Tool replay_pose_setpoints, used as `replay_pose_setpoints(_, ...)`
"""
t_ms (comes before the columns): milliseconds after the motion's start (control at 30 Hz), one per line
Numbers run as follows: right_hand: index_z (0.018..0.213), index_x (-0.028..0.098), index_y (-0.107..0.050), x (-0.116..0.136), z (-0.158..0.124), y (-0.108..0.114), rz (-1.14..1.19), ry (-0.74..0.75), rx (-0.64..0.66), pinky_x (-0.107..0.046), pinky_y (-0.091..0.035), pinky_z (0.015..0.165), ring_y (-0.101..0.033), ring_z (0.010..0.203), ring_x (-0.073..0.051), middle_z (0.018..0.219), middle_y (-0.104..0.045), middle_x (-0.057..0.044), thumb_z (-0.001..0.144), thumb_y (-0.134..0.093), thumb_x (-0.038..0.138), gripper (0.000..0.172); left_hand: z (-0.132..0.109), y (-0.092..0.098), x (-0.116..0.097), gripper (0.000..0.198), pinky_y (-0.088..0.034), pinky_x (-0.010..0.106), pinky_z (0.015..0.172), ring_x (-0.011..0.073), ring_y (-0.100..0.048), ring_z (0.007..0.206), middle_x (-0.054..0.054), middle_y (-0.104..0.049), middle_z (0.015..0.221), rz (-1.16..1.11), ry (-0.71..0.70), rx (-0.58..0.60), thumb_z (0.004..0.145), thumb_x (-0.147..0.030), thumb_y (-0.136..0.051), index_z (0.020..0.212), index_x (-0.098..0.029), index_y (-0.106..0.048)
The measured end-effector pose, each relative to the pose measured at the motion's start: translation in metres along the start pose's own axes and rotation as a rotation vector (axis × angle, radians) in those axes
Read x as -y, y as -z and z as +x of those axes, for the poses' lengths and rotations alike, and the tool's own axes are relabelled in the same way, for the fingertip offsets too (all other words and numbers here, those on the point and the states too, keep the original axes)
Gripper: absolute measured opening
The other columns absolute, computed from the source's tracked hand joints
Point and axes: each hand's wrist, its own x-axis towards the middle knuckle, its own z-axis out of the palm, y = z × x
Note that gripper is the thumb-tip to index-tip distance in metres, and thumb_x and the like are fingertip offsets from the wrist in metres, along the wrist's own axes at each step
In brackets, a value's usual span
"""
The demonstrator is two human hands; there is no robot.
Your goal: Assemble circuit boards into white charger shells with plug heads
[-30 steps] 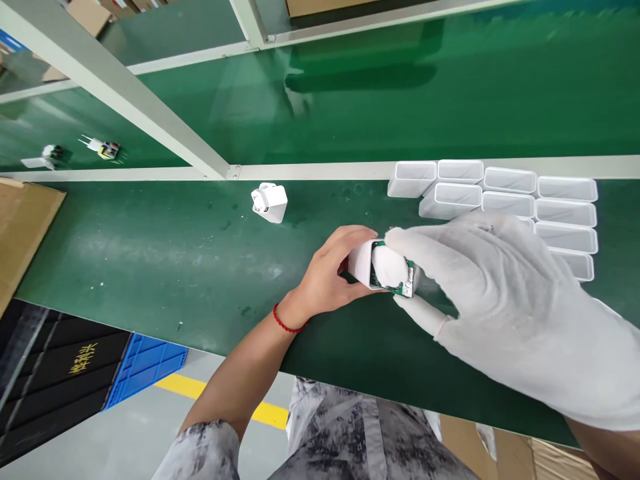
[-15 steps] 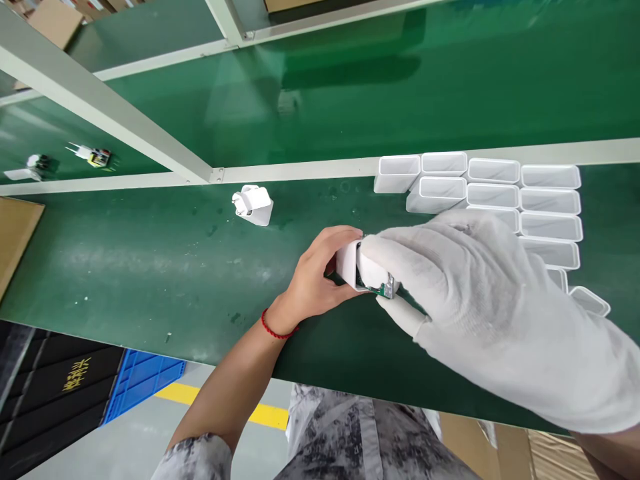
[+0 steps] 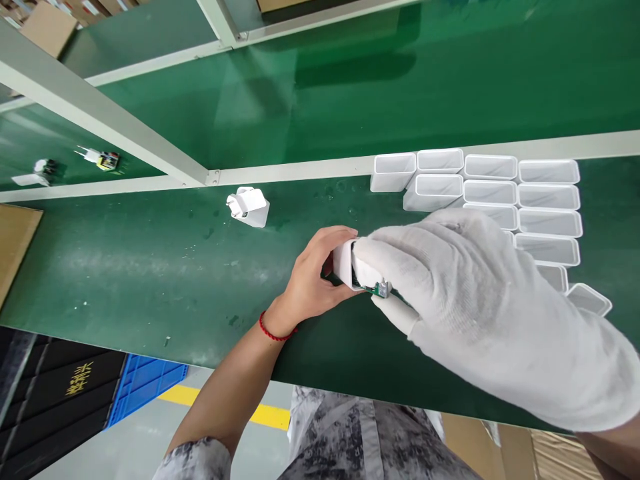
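Observation:
My bare left hand (image 3: 317, 277), with a red cord at the wrist, grips a white plastic housing (image 3: 343, 263) by its sides. The housing's open end faces right. Wearing a white knit glove, my right hand (image 3: 435, 273) holds a white-topped circuit board (image 3: 376, 289) with a metal connector at its corner. Part of the board sits inside the housing's mouth and part sticks out. The gloved fingers hide much of it. Left of my hands, another white housing (image 3: 256, 212) stands with a white plug part at its top.
Several open white housings (image 3: 493, 193) stand in rows at the right of the green bench (image 3: 150, 267). Loose plug assemblies (image 3: 106, 160) lie beyond the metal post (image 3: 110, 113). A black crate (image 3: 60, 400) and a blue crate (image 3: 145, 383) are below at left.
The view has shifted slightly. Both hands keep their hold, and the circuit board appears nearly unchanged in the housing's mouth.

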Motion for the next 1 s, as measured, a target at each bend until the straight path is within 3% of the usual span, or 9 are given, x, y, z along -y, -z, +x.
replay_pose_setpoints(400, 0.116, 0.018, -0.059, -0.0049, -0.0004, -0.0053, 0.156, -0.057, 0.093, -0.042, -0.04, 0.089, -0.058, 0.088, -0.024, 0.105, -0.064, -0.007, 0.087, -0.049, 0.005, 0.033, -0.0024, -0.0018, 0.002, 0.073, -0.056, 0.032, 0.086, 0.0238, -0.063, 0.108, 0.014, -0.062, 0.12, -0.072, 0.032, 0.0, 0.071, -0.049, -0.083, 0.129, -0.019, -0.051)
replay_pose_setpoints(600, 0.115, 0.016, -0.06, -0.0032, -0.0036, -0.0056, 0.113, -0.026, 0.027, -0.043, -0.04, 0.091, -0.057, 0.095, -0.027, 0.104, -0.065, -0.009, 0.087, -0.052, 0.005, 0.031, -0.0017, -0.0015, 0.0022, 0.069, -0.055, 0.036, 0.086, 0.0245, -0.064, 0.106, 0.014, -0.063, 0.117, -0.031, 0.007, -0.005, 0.073, -0.051, -0.081, 0.128, -0.02, -0.052)
replay_pose_setpoints(800, 0.112, 0.015, -0.061, -0.0015, -0.003, -0.0056, 0.068, -0.044, 0.039, -0.042, -0.041, 0.079, -0.056, 0.08, -0.024, 0.095, -0.064, -0.008, 0.087, -0.049, 0.006, 0.029, -0.0008, -0.0014, 0.001, 0.067, -0.056, 0.031, 0.079, 0.0238, -0.065, 0.105, 0.014, -0.064, 0.117, 0.01, -0.012, 0.004, 0.076, -0.052, -0.078, 0.129, -0.02, -0.052)
replay_pose_setpoints(1000, 0.11, 0.013, -0.063, 0.0048, 0.0035, 0.0004, -0.021, 0.003, 0.039, -0.041, -0.042, 0.075, -0.06, 0.078, -0.025, 0.093, -0.065, -0.01, 0.087, -0.046, 0.003, 0.031, 0.0005, -0.0006, -0.0011, 0.06, -0.056, 0.038, 0.087, 0.0234, -0.066, 0.105, 0.014, -0.066, 0.117, 0.131, -0.052, 0.001, 0.082, -0.053, -0.072, 0.126, -0.019, -0.051)
